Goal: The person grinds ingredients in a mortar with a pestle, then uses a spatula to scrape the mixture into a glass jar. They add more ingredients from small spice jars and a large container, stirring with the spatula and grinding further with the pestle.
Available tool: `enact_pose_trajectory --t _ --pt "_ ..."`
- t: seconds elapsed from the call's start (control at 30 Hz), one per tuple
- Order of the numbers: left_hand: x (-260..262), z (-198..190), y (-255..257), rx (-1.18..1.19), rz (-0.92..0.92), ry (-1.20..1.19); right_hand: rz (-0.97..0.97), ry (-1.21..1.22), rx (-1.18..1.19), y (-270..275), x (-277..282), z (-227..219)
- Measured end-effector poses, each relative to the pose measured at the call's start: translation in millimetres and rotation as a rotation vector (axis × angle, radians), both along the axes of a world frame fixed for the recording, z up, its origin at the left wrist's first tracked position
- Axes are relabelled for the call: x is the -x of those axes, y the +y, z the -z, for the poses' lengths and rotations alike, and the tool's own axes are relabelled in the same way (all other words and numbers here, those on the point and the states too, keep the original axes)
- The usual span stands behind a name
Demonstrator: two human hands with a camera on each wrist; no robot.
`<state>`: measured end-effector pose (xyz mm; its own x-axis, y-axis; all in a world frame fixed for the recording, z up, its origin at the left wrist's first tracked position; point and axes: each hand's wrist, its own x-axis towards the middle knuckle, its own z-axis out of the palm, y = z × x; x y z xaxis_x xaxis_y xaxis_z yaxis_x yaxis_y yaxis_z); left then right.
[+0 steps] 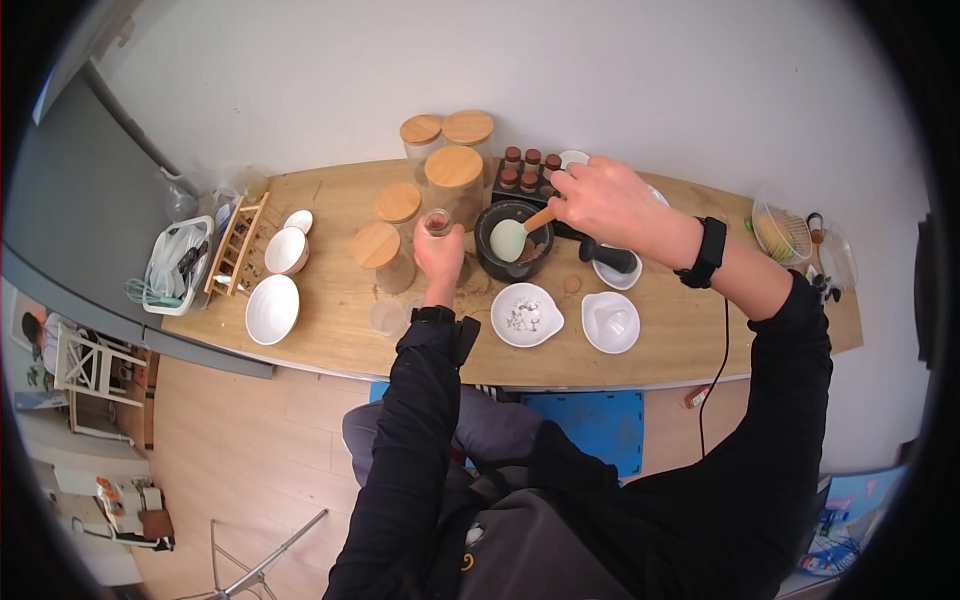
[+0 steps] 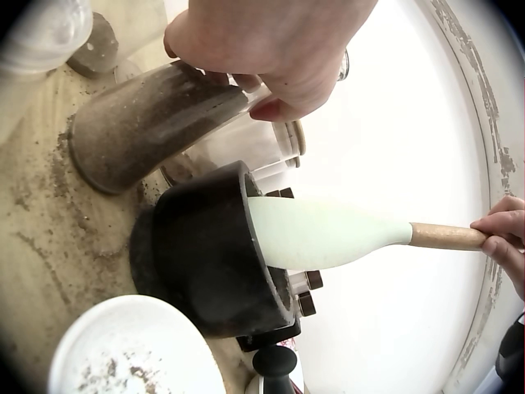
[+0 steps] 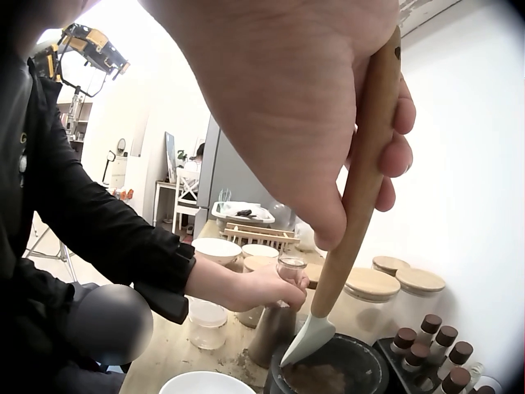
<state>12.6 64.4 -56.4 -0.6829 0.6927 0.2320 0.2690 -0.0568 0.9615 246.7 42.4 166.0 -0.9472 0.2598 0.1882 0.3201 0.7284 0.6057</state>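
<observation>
My left hand [image 1: 440, 258] grips the neck of a clear glass bottle [image 2: 131, 127] that stands on the table with brown powder inside. In my right hand [image 1: 612, 198] is the wooden handle of a spatula [image 2: 344, 230], fingers curled round it. The spatula's pale green head dips into a black mortar [image 2: 197, 246], just right of the bottle. Brown powder [image 3: 316, 379] lies inside the mortar. Right of it, a dark pestle [image 1: 610, 258] rests across a small white dish.
A white spouted bowl [image 1: 543, 335] with pale fragments and a white juicer [image 1: 610, 340] stand in front. Wood-lidded jars [image 1: 455, 168] crowd behind the bottle. A black rack of brown-capped vials [image 1: 508, 180] sits behind the mortar. White bowls [image 1: 272, 310] stand left; powder dusts the table.
</observation>
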Motion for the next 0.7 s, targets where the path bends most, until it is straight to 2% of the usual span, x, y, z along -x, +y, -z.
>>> enact_pose_trajectory --t 0.47,0.7 --pt "-0.9 -3.8 -2.0 0.016 -0.008 0.023 -0.204 -0.124 -0.045 27.2 -13.0 -1.1" --pt "-1.8 -3.5 -2.3 0.021 -0.011 0.012 -0.170 -0.041 -0.055 31.4 -17.6 -18.4"
